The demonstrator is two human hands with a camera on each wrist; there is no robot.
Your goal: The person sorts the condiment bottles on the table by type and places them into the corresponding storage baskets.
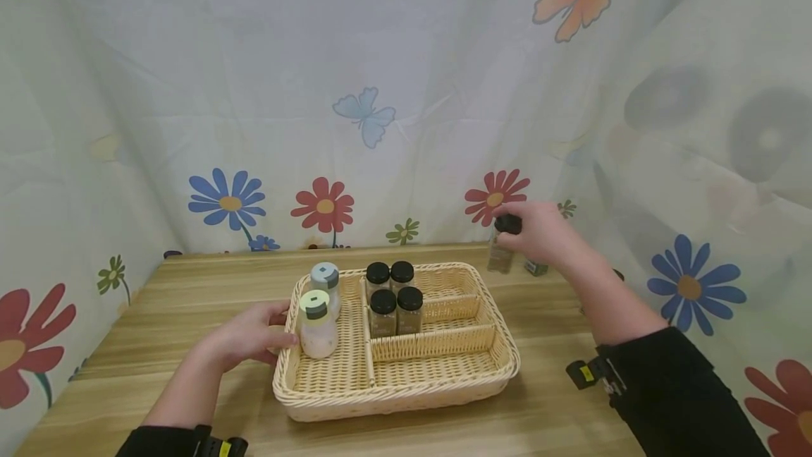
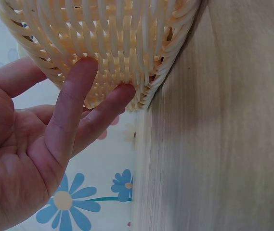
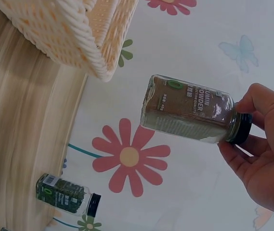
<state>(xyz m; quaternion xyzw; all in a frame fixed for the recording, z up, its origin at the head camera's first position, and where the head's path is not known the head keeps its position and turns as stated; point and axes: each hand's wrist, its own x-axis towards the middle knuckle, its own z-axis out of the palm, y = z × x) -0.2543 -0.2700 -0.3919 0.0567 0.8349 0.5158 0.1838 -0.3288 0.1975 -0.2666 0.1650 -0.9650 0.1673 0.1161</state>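
My right hand [image 1: 539, 235] pinches the black cap of a glass spice jar [image 3: 189, 108] of brown powder, its label reading "cumin powder" in the right wrist view. The jar hangs upright beyond the basket's back right corner. At the left end of the wicker basket [image 1: 406, 400], my left hand [image 1: 250, 333] rests its fairly straight fingers against the outer wall. Several black-capped jars [image 1: 409, 312] stand grouped in the basket's middle compartments. Two white shakers, one with a yellow lid [image 1: 319, 333] and one with a grey-blue lid [image 1: 325, 277], stand in its left compartment.
Another spice jar [image 3: 62, 195], holding green flakes, stands on the wooden table [image 1: 209, 281] right of the basket. Wicker dividers [image 1: 438, 344] split the basket's right part. A flower-printed curtain [image 1: 412, 161] hangs close behind the table and along both sides.
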